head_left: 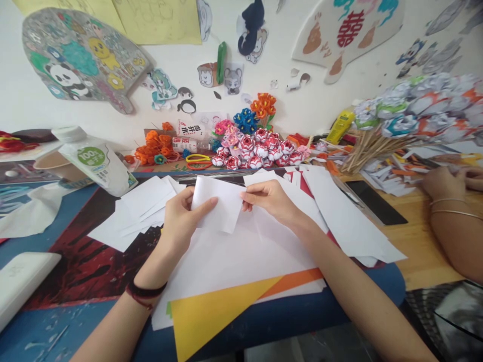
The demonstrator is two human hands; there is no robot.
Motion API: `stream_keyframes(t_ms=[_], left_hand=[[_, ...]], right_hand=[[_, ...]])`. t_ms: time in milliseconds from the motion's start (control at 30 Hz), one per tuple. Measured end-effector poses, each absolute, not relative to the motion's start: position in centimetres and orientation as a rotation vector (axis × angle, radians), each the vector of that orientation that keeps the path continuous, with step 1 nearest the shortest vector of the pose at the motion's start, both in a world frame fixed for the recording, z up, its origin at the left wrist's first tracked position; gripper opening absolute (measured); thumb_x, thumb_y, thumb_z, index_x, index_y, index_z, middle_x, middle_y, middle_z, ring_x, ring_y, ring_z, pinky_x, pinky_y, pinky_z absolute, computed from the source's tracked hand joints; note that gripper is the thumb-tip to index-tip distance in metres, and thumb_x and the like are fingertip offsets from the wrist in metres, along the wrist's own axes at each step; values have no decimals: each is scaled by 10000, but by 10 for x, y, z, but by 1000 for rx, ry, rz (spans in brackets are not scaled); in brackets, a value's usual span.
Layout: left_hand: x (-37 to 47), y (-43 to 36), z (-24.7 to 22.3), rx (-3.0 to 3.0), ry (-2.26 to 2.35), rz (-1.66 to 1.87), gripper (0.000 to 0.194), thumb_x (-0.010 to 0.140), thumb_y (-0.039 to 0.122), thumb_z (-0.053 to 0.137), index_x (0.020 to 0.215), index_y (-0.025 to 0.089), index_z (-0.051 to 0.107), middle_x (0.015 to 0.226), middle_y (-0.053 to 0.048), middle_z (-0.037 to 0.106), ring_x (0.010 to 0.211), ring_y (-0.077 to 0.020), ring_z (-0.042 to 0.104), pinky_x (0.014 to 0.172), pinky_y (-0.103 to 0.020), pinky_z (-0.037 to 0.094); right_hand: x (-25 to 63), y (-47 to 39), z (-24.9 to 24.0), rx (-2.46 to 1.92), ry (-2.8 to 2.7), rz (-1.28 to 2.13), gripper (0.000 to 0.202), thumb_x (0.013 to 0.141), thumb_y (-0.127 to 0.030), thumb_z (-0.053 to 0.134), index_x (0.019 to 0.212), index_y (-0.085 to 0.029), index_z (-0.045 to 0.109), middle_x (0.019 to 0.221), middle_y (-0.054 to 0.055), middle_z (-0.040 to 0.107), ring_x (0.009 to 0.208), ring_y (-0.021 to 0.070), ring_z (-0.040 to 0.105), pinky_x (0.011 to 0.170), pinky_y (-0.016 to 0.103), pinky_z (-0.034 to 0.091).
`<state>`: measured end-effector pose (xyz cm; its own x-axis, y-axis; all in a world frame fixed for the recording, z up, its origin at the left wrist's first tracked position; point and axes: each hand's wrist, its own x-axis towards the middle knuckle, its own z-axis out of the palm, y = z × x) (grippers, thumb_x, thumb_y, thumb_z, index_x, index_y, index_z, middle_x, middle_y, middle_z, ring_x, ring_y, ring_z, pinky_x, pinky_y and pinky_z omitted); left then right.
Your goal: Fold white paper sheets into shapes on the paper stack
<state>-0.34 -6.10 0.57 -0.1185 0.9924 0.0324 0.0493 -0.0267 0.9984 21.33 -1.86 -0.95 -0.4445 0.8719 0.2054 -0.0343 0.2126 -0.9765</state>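
Note:
A small white sheet of paper (219, 203) is held up between both hands, above a stack of larger white sheets (245, 256). My left hand (183, 216) grips its left side, thumb in front and fingers behind. At the sheet's upper right corner, my right hand (269, 198) pinches the edge between thumb and curled fingers. Yellow paper (222, 317) and orange paper (298, 279) stick out below the stack. Smaller white sheets (139, 206) lie to the left, and long white strips (347, 216) lie to the right.
A white bottle (96, 163) stands tilted at the back left, near a paper cup (56, 166). Paper flowers (260, 151) line the wall. A black phone (375, 201) lies on the right. Another person's hands (445, 183) rest by paper scraps. A white box-like object (28, 281) sits at left.

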Motion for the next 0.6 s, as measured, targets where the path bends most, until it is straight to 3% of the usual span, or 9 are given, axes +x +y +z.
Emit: stream_keyframes(t_ms=[267, 433, 600], left_hand=[[-4, -61, 7, 1222, 1316, 1263, 545, 624, 445, 842, 1033, 125, 677, 955, -105, 728, 803, -234, 669, 626, -274, 509], [-6, -62, 13, 1261, 1320, 1178, 509, 684, 484, 796, 1042, 139, 684, 951, -95, 727, 735, -196, 656, 532, -220, 458], [-7, -63, 12, 1258, 1288, 1265, 466, 726, 490, 765, 1030, 144, 691, 941, -86, 731, 758, -188, 664, 539, -205, 460]], right_hand=[[213, -19, -9, -813, -1653, 1336, 304, 810, -417, 717, 714, -129, 720, 679, 54, 703, 621, 130, 619, 649, 266, 501], [214, -19, -8, -825, -1641, 1317, 294, 805, -409, 722, 715, -129, 714, 638, 45, 685, 577, 127, 604, 608, 264, 495], [215, -19, -8, -826, -1648, 1307, 280, 802, -392, 727, 706, -130, 709, 630, 44, 680, 569, 123, 597, 596, 257, 489]])
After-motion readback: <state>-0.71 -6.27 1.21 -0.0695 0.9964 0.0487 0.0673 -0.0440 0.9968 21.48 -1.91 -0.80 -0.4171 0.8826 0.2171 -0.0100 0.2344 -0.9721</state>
